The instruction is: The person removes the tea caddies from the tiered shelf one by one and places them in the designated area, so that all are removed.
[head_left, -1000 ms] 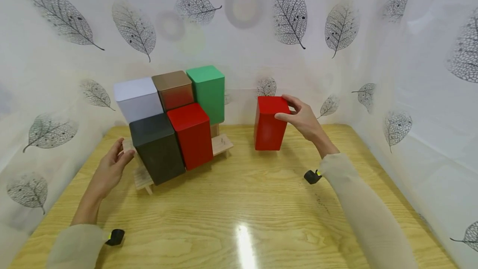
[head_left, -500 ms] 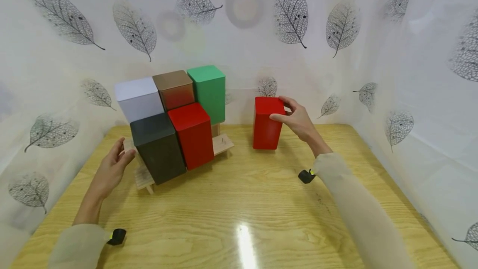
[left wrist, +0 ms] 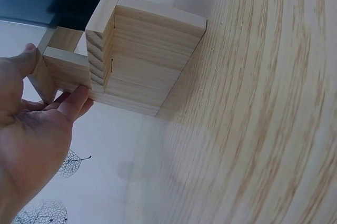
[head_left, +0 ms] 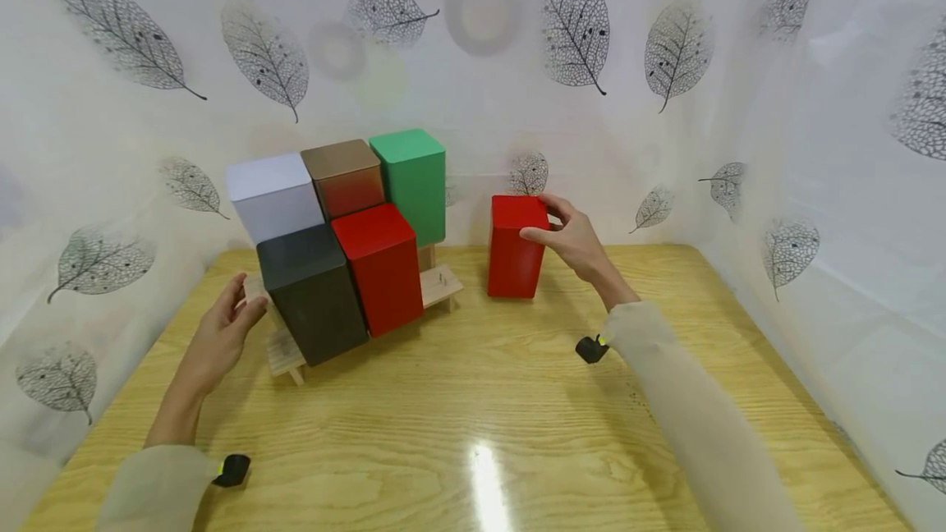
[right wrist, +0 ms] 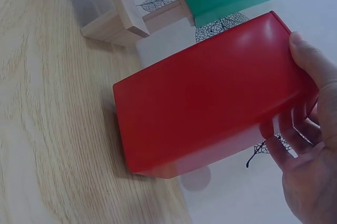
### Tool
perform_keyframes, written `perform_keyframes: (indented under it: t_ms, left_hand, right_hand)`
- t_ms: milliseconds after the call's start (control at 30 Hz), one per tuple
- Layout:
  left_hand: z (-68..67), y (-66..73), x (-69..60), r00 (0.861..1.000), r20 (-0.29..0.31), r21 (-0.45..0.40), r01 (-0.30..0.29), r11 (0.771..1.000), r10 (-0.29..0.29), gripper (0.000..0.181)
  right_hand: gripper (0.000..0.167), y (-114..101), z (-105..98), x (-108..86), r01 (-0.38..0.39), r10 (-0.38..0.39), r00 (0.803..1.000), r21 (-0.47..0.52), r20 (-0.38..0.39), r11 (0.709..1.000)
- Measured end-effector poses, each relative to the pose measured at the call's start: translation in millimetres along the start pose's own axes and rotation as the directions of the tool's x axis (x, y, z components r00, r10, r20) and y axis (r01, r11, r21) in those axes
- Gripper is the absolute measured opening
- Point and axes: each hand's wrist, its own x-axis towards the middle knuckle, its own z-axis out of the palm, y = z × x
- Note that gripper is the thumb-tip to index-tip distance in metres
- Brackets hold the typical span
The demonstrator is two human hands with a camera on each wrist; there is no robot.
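Gripped red box (head_left: 512,265) shifted left, glossy, oblong

There are six boxes (head_left: 512,261) (head_left: 384,277) (head_left: 318,298) (head_left: 277,199) (head_left: 351,183) (head_left: 416,191), two hands (head_left: 214,339) (head_left: 576,245), one table (head_left: 458,401) and, largely hidden, probably one wooden rack (left wrist: 150,52).

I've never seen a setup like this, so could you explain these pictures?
No robot here: these are a person's bare left hand and right hand. The wide picture comes from a camera on the head, the other two from the wrist cameras. On the table stands a wooden rack, with a white, a brown and a green box behind, a black and a red one in front. The left hand pinches the rack's end; the right hand holds a second red box, apart from the rack. Whether it touches the table, I can't tell.
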Motion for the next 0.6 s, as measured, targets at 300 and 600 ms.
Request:
perform_keyframes:
  t_ms: [300, 600]
  left_hand:
    - [1.0, -0.2, -1.0, 1.0, 0.003, -0.01, 0.004, 1.0, -0.004, 0.078]
    - [0.7, 0.5, -1.5, 1.0, 0.006, -0.024, 0.006, 1.0, -0.006, 0.079]
  right_hand:
    - [0.084, 5.5, 4.4, 2.6, -0.005, 0.005, 1.0, -0.003, 0.028, 1.0]
    - [0.086, 9.3, 5.8, 1.5, -0.012, 0.012, 0.997, 0.005, 0.078, 1.0]
